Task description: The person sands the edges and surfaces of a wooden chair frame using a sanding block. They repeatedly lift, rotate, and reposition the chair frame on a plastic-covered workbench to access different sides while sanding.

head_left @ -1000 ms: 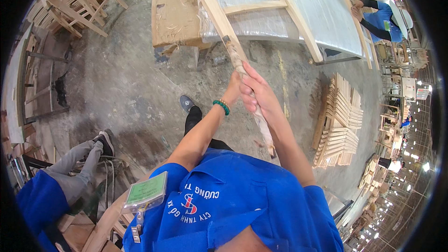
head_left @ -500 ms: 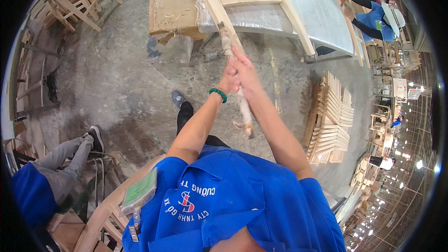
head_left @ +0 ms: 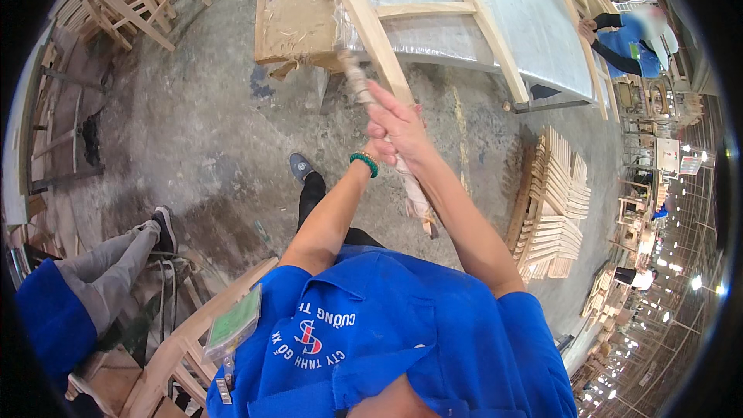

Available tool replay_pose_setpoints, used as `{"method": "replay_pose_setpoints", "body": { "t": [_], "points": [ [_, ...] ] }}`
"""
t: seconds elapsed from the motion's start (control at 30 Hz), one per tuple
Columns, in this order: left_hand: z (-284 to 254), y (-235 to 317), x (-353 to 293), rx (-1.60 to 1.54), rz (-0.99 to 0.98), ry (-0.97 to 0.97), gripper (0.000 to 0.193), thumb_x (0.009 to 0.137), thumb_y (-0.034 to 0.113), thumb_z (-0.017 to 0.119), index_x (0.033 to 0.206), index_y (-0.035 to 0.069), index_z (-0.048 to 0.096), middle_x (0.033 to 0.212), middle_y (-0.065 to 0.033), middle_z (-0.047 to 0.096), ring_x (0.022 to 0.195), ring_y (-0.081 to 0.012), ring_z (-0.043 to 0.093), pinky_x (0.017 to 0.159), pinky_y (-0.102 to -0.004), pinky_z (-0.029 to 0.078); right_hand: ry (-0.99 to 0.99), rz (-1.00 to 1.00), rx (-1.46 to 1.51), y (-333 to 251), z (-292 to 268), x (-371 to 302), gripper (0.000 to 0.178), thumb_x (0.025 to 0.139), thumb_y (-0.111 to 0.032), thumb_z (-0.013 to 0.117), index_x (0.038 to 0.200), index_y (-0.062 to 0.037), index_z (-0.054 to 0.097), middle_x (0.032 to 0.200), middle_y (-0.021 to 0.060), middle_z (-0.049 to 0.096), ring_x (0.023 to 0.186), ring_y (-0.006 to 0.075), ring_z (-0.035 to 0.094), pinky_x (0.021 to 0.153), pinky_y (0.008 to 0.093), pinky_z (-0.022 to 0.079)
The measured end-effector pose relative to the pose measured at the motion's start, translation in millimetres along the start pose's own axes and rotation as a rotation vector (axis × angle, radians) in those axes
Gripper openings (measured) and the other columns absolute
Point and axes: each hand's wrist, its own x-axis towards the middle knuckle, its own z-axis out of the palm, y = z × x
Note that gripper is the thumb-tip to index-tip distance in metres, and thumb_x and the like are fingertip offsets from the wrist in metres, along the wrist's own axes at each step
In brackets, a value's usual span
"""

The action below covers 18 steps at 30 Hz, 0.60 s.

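A long stick wrapped in pale cloth or tape [head_left: 357,81] slants across the middle, its far end smeared by motion. My right hand [head_left: 410,138] lies over it, fingers curled round and the index finger stretched along the wrap. Under it, my left hand [head_left: 378,149], with a green bead bracelet at the wrist, also grips the stick and is partly hidden. The wrapped lower end [head_left: 418,205] hangs beside my right forearm. Just beyond my hands, a wooden frame [head_left: 371,27] with a crossbar rests on a plastic-covered table [head_left: 499,46]; the stick's far end shows left of its nearer leg.
Cardboard [head_left: 298,15] covers the table's left end. Stacked curved wooden parts [head_left: 553,213] stand on the floor to the right. A co-worker in blue [head_left: 631,42] handles wood at the far right; another seated person [head_left: 108,267] is at the left. Wooden frames [head_left: 139,0] stand far left.
The stick's far end has swung left, away from the frame's leg. Its lower end has moved slightly right and nearer. Both hands keep their hold, and the whole view has shifted a little.
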Motion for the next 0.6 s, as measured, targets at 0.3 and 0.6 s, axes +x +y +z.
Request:
{"method": "replay_pose_setpoints", "body": {
  "t": [0.3, 0.6],
  "points": [
    [26, 24, 6, 0.118, 0.261, 0.122, 0.036, 0.091, 0.021, 0.051, 0.121, 0.001, 0.047, 0.103, -0.0045, 0.057, 0.086, -0.0144, 0.057, 0.077, -0.028, 0.05, 0.149, -0.033, 0.288, 2, -7, 1, 0.055, 0.095, -0.016, 0.051, 0.144, -0.0204, 0.03, 0.066, -0.0006, 0.043, 0.041, 0.0062, 0.036, 0.032, 0.0218, 0.031],
    [34, 20, 3, 0.166, 0.326, 0.165, 0.031, 0.092, 0.019, 0.05, 0.116, 0.0, 0.053, 0.096, -0.0051, 0.059, 0.081, -0.0151, 0.058, 0.073, -0.0294, 0.05, 0.206, -0.087, 0.047, 3, -2, 16, 0.054, 0.094, -0.013, 0.049, 0.145, -0.0183, 0.031, 0.065, -0.0004, 0.044, 0.041, 0.0068, 0.037, 0.031, 0.022, 0.029]
  ]
}}
